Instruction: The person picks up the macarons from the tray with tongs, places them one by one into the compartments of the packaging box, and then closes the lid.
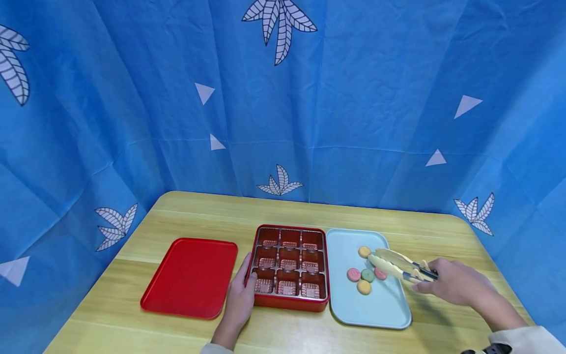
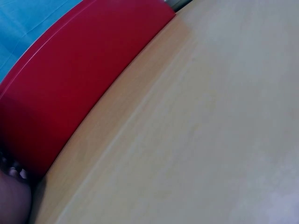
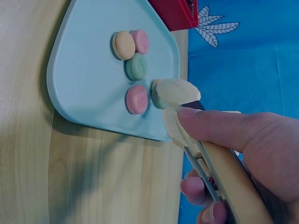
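My left hand [image 1: 240,295] holds the near left corner of a red box [image 1: 289,303], its fingers along the outer wall and thumb at the rim. Inside the box is a divided insert of several square compartments. At the right, my right hand [image 1: 455,281] grips cream-coloured tongs [image 1: 395,263] by the handle. Their tips reach over a light blue tray [image 1: 349,309], around a green macaron [image 3: 157,98] largely hidden behind them. Close by lie a yellow macaron [image 1: 364,251], pink macarons [image 1: 353,274], a second green macaron [image 1: 367,275] and another yellow macaron [image 1: 364,287].
A red tray [image 1: 190,278] lies flat on the wooden table [image 1: 212,209], left of the box. The blue tray stands right against the box's right side. Behind the table hangs a blue curtain [image 1: 353,123] with leaf and triangle prints.
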Tool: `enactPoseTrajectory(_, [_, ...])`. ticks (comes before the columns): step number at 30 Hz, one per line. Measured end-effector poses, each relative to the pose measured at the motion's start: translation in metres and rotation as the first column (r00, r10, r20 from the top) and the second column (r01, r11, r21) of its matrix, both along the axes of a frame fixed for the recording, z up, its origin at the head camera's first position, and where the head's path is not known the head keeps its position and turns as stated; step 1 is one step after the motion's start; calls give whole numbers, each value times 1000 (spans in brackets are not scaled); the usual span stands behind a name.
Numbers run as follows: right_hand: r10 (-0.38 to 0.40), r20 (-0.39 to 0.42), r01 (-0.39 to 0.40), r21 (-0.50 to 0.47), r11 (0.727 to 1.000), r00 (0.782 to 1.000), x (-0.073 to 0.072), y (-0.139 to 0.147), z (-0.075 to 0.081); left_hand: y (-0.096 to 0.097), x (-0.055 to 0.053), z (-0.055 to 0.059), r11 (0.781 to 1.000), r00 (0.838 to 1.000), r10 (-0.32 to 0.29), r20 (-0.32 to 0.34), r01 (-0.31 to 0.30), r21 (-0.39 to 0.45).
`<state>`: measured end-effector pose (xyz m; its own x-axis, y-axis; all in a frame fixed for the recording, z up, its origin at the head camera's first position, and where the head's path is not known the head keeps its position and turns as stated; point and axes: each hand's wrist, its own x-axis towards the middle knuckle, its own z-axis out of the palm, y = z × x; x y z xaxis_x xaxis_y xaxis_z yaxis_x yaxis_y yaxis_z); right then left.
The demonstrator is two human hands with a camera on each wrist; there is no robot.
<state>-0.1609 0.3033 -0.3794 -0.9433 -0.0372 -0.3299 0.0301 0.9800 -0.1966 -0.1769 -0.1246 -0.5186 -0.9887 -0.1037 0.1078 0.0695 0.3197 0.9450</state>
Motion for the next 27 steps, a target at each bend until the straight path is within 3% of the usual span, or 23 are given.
enactPoseTrajectory(27, [69,-97,-73,-37,997,993,13,-33,20,1,-1,-1,1000,1000,1,-14,-1,11])
